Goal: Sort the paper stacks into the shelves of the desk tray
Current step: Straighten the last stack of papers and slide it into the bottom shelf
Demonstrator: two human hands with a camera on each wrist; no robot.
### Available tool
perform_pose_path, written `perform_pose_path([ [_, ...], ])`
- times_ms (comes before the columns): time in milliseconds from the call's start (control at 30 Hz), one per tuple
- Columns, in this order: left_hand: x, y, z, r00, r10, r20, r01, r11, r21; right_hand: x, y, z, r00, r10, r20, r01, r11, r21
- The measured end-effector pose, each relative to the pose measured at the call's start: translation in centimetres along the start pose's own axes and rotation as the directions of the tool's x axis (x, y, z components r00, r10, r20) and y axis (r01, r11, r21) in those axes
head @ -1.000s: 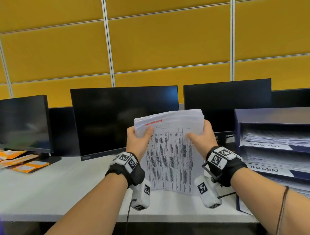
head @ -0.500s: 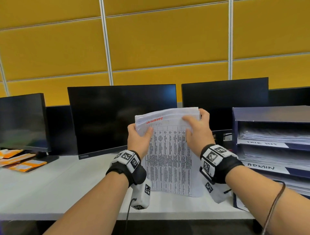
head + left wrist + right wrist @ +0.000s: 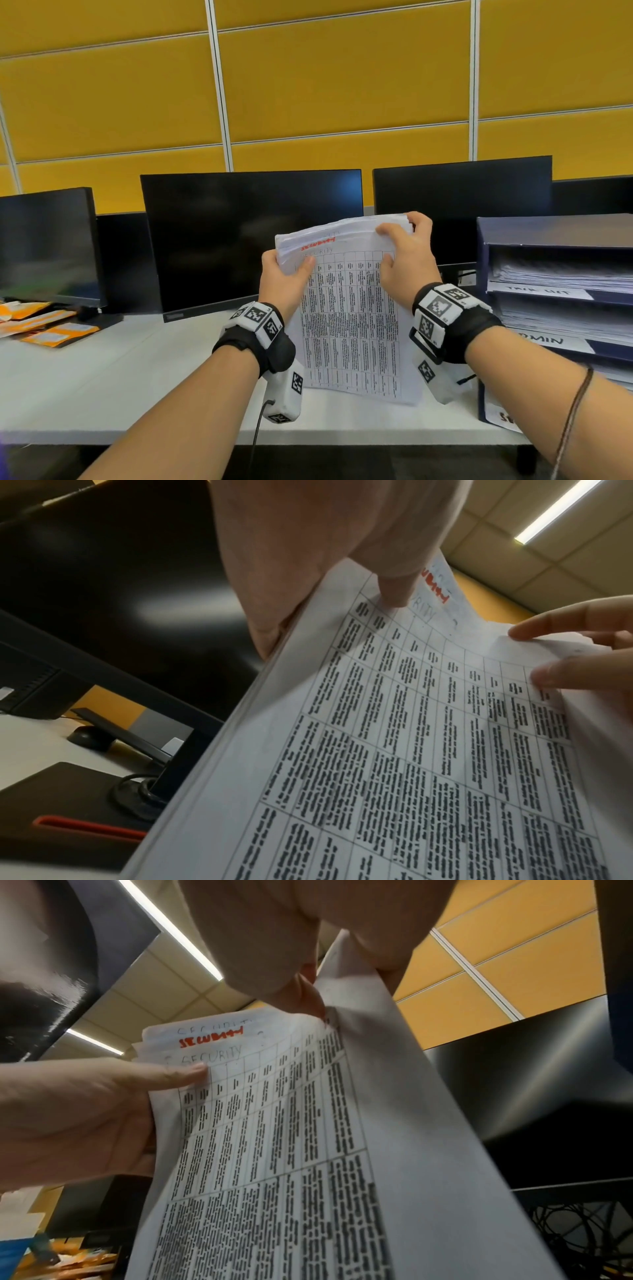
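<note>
I hold a thick paper stack (image 3: pixel 349 322) upright over the desk, its front sheet a printed table with "SECURITY" handwritten at the top (image 3: pixel 209 1056). My left hand (image 3: pixel 286 277) grips its upper left corner, thumb on the front sheet (image 3: pixel 394 593). At the upper right corner my right hand (image 3: pixel 406 253) clasps the top edge, fingers curled over the sheets (image 3: pixel 308 993). The dark blue desk tray (image 3: pixel 548 229) stands at the right, with paper piles on its shelves and labels reading "TASK LIST" (image 3: pixel 537 293) and "ADMIN" (image 3: pixel 548 341).
Black monitors (image 3: pixel 250 236) line the back of the white desk (image 3: pixel 102 377) before a yellow panelled wall. Orange and white envelopes (image 3: pixel 44 325) lie at the far left. A monitor stand with cables (image 3: pixel 143 791) shows beside the stack in the left wrist view.
My right hand has climbed from the stack's right side to its top right corner and now curls over the top edge. The left hand keeps its grip.
</note>
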State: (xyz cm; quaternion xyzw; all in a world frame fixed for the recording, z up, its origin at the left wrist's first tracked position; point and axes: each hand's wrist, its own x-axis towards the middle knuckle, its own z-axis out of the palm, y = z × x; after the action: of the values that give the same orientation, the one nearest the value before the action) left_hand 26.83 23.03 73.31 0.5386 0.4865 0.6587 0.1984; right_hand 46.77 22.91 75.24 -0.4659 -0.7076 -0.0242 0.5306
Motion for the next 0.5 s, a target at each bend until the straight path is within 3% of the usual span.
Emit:
perform_pose_path([
  [100,0.1,-0.1,-0.1,1.000,-0.022,-0.013,0.022,1.000,-0.002,0.2,0.2,0.0,0.999,-0.010,-0.044,0.013,0.998,0.066],
  [167,0.1,-0.2,-0.3,0.999,-0.045,-0.007,0.045,0.999,0.000,0.0,0.7,0.3,0.996,0.066,-0.065,-0.050,0.973,0.224],
  [267,0.1,-0.4,-0.5,0.998,-0.064,-0.002,0.064,0.998,-0.008,-0.7,1.4,0.5,0.963,0.257,0.076,-0.259,0.818,0.514],
  [333,0.0,-0.3,-0.2,0.998,-0.064,0.000,0.064,0.998,-0.018,-1.1,1.6,0.9,0.943,0.301,0.144,-0.332,0.807,0.487],
  [500,0.0,1.4,0.7,0.996,-0.017,-0.093,0.014,1.000,-0.028,-0.2,0.4,1.1,0.954,0.295,0.046,-0.277,0.817,0.506],
])
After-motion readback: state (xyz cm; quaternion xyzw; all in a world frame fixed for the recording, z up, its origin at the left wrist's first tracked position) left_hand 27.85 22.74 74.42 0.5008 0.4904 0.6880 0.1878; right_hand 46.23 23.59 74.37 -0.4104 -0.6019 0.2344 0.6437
